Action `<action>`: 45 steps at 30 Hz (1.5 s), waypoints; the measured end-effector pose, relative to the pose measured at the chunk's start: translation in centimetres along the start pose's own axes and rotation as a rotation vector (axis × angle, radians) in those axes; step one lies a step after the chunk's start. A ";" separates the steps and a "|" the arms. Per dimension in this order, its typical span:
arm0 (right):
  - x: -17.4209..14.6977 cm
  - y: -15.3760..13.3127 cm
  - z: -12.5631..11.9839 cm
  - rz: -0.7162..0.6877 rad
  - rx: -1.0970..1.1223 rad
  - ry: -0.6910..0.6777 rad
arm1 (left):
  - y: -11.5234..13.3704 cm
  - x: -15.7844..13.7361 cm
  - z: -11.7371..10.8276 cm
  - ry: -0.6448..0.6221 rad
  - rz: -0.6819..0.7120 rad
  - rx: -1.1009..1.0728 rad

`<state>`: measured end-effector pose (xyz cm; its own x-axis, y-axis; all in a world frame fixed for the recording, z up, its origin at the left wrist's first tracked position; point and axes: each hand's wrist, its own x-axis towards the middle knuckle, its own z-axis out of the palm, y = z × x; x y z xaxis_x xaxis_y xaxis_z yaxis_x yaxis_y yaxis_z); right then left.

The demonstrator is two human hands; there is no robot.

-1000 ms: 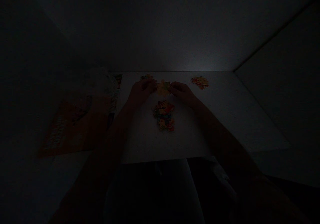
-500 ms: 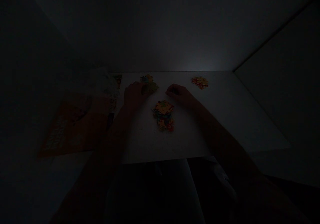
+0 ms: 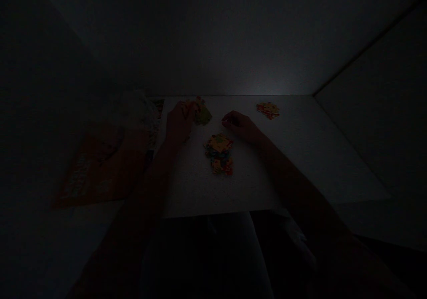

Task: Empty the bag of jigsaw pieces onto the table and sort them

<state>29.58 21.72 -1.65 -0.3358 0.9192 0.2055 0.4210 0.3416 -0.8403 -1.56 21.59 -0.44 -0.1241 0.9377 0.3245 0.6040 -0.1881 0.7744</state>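
Observation:
The scene is very dark. A white board lies in front of me with colourful jigsaw pieces on it. My left hand reaches into a small pile of pieces at the board's far left; its fingers are on them, but the grip is hidden in the dark. My right hand rests on the board with fingers curled, just above a joined cluster of pieces in the middle. Whether it holds a piece is unclear.
Another small group of pieces lies at the far right of the board. An orange puzzle box lid and a crumpled clear bag sit to the left. A wall rises behind the board.
A second ago both hands held a yellowish piece group between them. It now lies on the middle cluster; my left hand has moved left to the far pile and my right hand has drawn back slightly.

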 end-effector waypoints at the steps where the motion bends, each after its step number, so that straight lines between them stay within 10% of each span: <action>1: 0.0 0.0 0.1 -0.005 0.015 0.013 | 0.3 0.1 0.1 -0.028 -0.019 -0.048; 10: 0.8 -0.9 0.4 -0.003 0.204 0.065 | 3.0 -0.8 1.3 -0.384 -0.116 -0.404; 21: 1.2 -0.6 -0.1 0.015 0.286 0.200 | 1.0 0.2 1.3 -0.100 -0.209 -0.408; 34: 1.5 0.1 -0.3 0.024 0.330 0.194 | 0.8 0.1 1.0 -0.068 -0.121 -0.272; 42: 1.1 6.0 -6.9 0.110 -0.291 0.857 | 1.9 -0.1 0.4 -0.137 -0.136 -0.318; 45: 1.1 5.8 -6.2 0.093 -0.352 0.776 | 2.3 -0.2 0.7 -0.166 -0.166 -0.377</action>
<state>36.87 25.89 -3.20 0.3311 0.7761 0.5367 0.6982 0.1811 -0.6926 0.46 21.13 0.89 -0.0483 0.9927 0.1109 0.2537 -0.0952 0.9626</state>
